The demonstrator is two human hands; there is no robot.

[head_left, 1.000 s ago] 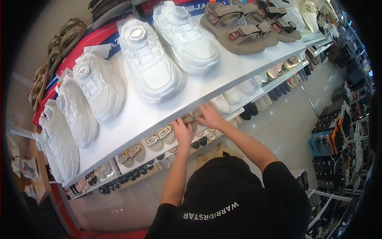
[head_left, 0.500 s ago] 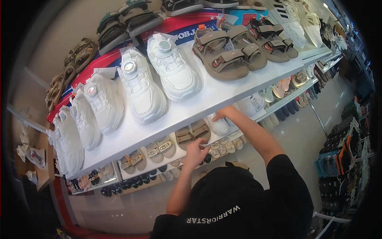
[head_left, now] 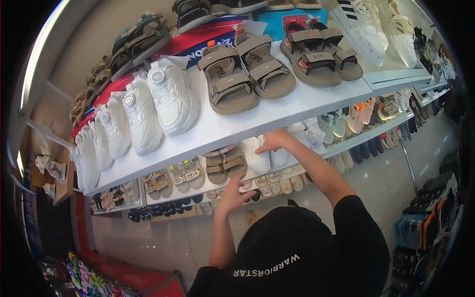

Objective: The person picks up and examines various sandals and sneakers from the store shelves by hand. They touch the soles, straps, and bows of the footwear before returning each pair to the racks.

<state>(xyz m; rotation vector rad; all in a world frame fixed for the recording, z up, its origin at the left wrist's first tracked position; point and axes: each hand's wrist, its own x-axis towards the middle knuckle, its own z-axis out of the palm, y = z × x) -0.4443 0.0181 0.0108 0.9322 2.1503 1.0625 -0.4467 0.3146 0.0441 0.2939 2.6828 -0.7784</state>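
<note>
My right hand [head_left: 274,140] reaches under the edge of the upper shelf, thumb curled over a white shoe [head_left: 259,161] on the lower shelf. The upper shelf hides part of its fingers. A second white shoe [head_left: 279,157] stands just to the right of that one. My left hand [head_left: 235,197] hangs in front of the lower shelf, fingers apart and holding nothing. Closest to it is a pair of brown strap sandals [head_left: 225,163]. Farther left on the same level lie beige strap sandals [head_left: 188,175].
The upper shelf [head_left: 237,129] juts out above my hands, carrying white dial-fastened sneakers [head_left: 174,101] and taupe sandals [head_left: 230,84]. Low rows of footwear [head_left: 287,185] run beneath. Racks of packaged goods [head_left: 420,227] stand on the right; a red structure [head_left: 133,277] is at lower left.
The view has shifted, bringing the shelves leftward and up. My left hand's fingers have spread and it sits lower beside the sandals. My right hand stays at the white shoes.
</note>
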